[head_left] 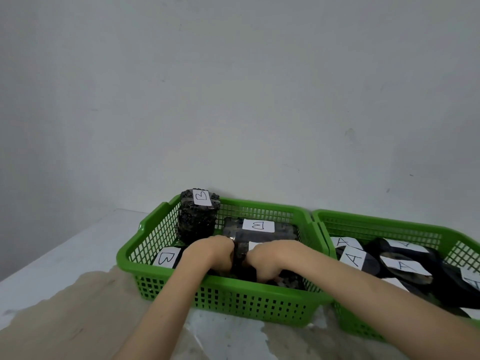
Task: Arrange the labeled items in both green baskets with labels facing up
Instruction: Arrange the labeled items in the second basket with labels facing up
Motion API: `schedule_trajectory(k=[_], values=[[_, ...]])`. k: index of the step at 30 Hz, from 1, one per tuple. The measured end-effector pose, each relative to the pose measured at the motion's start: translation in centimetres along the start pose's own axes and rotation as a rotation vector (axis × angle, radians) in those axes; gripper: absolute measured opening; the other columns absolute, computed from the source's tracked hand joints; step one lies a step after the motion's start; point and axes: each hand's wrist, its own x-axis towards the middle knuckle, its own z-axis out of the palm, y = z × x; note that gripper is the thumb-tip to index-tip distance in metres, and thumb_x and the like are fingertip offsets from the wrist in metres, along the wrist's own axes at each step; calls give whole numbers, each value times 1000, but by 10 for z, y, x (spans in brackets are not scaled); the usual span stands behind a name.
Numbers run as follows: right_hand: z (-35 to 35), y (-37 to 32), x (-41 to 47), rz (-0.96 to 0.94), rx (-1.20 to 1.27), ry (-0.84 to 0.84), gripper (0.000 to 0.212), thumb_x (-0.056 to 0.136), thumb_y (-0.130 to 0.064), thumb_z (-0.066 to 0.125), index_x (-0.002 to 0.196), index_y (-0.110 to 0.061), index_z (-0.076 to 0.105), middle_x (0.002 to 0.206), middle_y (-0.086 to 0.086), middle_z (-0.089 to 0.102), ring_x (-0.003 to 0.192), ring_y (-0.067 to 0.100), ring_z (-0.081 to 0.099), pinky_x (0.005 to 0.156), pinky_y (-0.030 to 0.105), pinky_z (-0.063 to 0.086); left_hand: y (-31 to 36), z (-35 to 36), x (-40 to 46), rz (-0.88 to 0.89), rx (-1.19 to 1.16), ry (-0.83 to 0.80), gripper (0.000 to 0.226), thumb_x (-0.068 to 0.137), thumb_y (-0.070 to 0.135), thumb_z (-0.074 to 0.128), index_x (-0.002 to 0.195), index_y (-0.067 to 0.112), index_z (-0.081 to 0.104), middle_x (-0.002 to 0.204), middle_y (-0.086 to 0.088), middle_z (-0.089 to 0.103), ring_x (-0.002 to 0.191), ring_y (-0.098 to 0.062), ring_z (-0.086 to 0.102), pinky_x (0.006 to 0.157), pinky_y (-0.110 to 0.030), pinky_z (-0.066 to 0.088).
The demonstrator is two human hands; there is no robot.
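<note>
Two green baskets stand side by side: the left basket [228, 305] holds dark items labeled B, the right basket [363, 224] holds dark items labeled A. Both my hands reach into the left basket. My left hand [215, 252] and my right hand [270, 261] grip a dark speckled item [240, 252] from either side; a white label corner shows on it. A tall dark cylinder [196, 219] stands at the back left with a B label on top. A flat dark pack [259, 229] and a low item [166, 257] show B labels facing up.
In the right basket several flat dark pieces [400, 263] lie overlapped with A labels facing up. The baskets sit on a pale table [65, 255] with a brownish stained patch near me. A plain grey wall stands right behind.
</note>
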Motion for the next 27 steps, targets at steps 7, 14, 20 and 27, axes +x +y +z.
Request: schedule_trajectory(k=[7,14,20,27], values=[[-25,31,-25,-62,346,9,43,74,-25,76,105,-17,47,83,-7,52,79,20,59,57,22,49,-14,-14,-2,148,-254,141,28,89,22,59,113,8,62,118,-7,64,102,-17,59,90,-27,50],[-23,94,-59,-361,1290,227,37,78,20,54,85,-16,52,80,-3,70,71,9,70,66,19,59,-15,-24,-15,217,-835,73,37,88,46,47,116,22,50,98,2,64,86,-9,62,71,-18,50],[-11,102,-57,-327,1342,175,50,78,28,38,93,-14,62,108,8,64,91,20,66,59,19,58,-10,-19,-13,337,-885,-82,40,84,21,65,120,23,51,96,0,63,73,-8,66,62,-14,56],[3,84,-47,-45,881,-132,38,90,-8,57,127,-4,53,94,-6,64,82,-4,59,63,10,54,8,-2,5,250,-569,-21,29,84,12,67,112,8,64,77,3,62,58,-2,57,56,-10,47]])
